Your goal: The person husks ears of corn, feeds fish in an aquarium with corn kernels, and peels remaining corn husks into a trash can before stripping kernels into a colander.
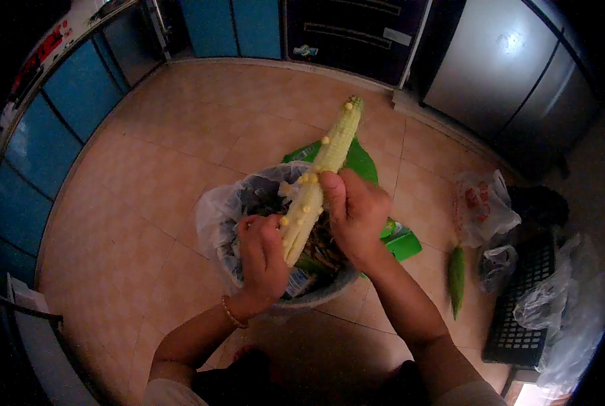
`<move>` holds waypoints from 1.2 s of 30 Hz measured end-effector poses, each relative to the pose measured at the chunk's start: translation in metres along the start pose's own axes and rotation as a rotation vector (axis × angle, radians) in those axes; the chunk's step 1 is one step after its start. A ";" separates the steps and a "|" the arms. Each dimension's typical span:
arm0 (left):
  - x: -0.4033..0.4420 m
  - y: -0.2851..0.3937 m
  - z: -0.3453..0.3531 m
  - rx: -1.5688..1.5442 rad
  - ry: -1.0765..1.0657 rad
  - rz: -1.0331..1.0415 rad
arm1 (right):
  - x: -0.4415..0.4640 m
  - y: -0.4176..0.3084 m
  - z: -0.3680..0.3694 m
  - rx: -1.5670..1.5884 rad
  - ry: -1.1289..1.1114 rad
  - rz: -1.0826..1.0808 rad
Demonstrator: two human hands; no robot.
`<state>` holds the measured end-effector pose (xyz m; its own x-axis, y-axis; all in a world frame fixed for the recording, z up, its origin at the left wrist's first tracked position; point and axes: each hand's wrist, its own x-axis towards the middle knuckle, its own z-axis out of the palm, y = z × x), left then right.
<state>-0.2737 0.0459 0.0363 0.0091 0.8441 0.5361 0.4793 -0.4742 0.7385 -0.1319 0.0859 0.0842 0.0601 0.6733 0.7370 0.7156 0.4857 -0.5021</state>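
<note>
A corn cob (331, 157), mostly stripped with a few yellow kernels left on it, slants up and away over a bin. My left hand (262, 254) grips its lower end, fingers wrapped round the side. Around the middle closes my right hand (358, 206), its thumb pressed against the cob near a small cluster of kernels. Below both hands stands the waste bin (214, 203), lined with a translucent white bag and holding dark scraps and husk-like bits. Part of the bin is hidden by my hands and the cob.
Green plastic (363, 162) lies behind and beside the bin. To the right are a long green vegetable (457, 281), a white plastic bag (482, 206) and a black crate (519, 304) with clear bags. Blue cabinets (38, 155) and a steel fridge-like unit (492, 61) border the tiled floor.
</note>
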 end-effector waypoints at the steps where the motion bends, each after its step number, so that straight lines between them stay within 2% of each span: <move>1: 0.000 0.000 0.000 0.044 0.017 0.068 | 0.001 0.003 0.001 0.050 0.043 -0.090; 5: -0.004 -0.012 0.001 -0.100 -0.004 -0.037 | 0.003 0.010 -0.005 0.134 -0.047 -0.152; 6: -0.005 -0.016 0.002 -0.210 -0.003 -0.190 | 0.002 0.014 -0.006 0.116 -0.055 -0.185; 8: -0.004 -0.015 0.003 -0.318 -0.002 -0.344 | -0.004 0.019 -0.010 0.100 -0.063 -0.217; 10: 0.003 -0.008 0.004 -0.450 0.080 -0.405 | -0.016 0.023 -0.015 0.046 -0.080 -0.414; 11: 0.005 -0.008 0.005 -0.449 0.082 -0.405 | -0.020 0.023 -0.013 0.047 -0.081 -0.415; 14: 0.008 -0.008 0.004 -0.361 0.148 -0.341 | -0.023 0.015 -0.009 0.059 -0.097 -0.333; 16: 0.007 -0.010 0.001 -0.123 0.131 -0.117 | -0.014 0.001 -0.017 0.269 -0.194 0.101; 17: 0.008 -0.008 0.001 -0.124 0.130 -0.116 | -0.011 -0.001 -0.017 0.268 -0.193 0.102; 19: 0.009 0.000 0.000 -0.019 0.150 0.074 | -0.005 -0.004 -0.015 0.213 -0.170 0.031; 20: 0.009 0.002 -0.002 -0.020 0.151 0.074 | -0.004 -0.008 -0.013 0.212 -0.170 0.030; 22: 0.012 0.007 -0.007 0.155 0.113 0.242 | -0.001 -0.016 -0.009 0.203 -0.165 0.141; 23: 0.011 0.005 -0.006 0.154 0.114 0.242 | 0.001 -0.014 -0.008 0.203 -0.165 0.140; 25: 0.007 -0.004 -0.001 0.045 0.163 0.184 | 0.003 -0.011 -0.005 0.272 -0.174 -0.028; 26: 0.005 -0.008 -0.001 0.045 0.162 0.183 | 0.003 -0.010 -0.005 0.272 -0.174 -0.027; 28: 0.002 -0.017 -0.002 -0.165 0.045 -0.022 | 0.003 -0.006 -0.008 0.283 -0.284 -0.081; 29: 0.001 -0.019 -0.001 -0.166 0.045 -0.023 | 0.002 -0.004 -0.009 0.281 -0.284 -0.080; 31: 0.001 -0.022 0.001 -0.324 0.042 -0.220 | -0.003 0.001 -0.009 0.335 -0.342 -0.072; 32: 0.002 -0.018 0.000 -0.322 0.042 -0.219 | -0.007 0.005 -0.009 0.336 -0.341 -0.073; 34: 0.007 -0.006 -0.001 -0.609 0.023 -0.419 | -0.013 0.009 -0.008 0.472 -0.328 -0.040; 35: 0.008 0.000 -0.001 -0.610 0.024 -0.420 | -0.013 0.008 -0.008 0.472 -0.329 -0.040; 36: 0.010 0.005 -0.001 -0.636 0.027 -0.448 | -0.013 0.003 -0.006 0.594 -0.265 0.095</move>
<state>-0.2725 0.0513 0.0457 -0.0915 0.9866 0.1352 -0.1636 -0.1488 0.9752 -0.1266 0.0748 0.0757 -0.1235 0.8059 0.5790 0.2052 0.5916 -0.7797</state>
